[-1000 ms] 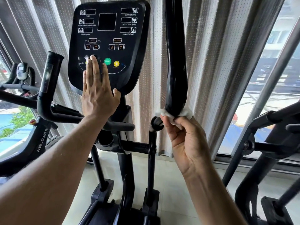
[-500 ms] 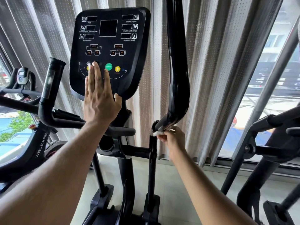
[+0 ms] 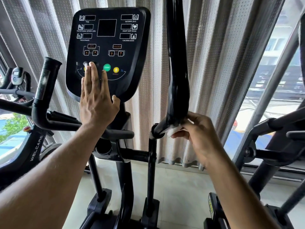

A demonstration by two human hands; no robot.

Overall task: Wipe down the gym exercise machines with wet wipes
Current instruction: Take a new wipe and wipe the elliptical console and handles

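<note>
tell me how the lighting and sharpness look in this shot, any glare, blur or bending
Head view: daylight from the windows backlights the scene and blows out the outdoors; bright streaks of glare run down the glossy black handlebar arm; the console labels stay fairly sharp; the near forearms smear at the bottom corners; wide-angle bending bows the curtain folds.

Ahead of me hang pale perforated curtains [image 3: 206, 63] in vertical folds over big windows [image 3: 270, 90] bright with daylight, a building and street outside to the right, greenery [image 3: 11, 128] low on the left, and a pale glossy tiled floor [image 3: 179, 195] below.
</note>
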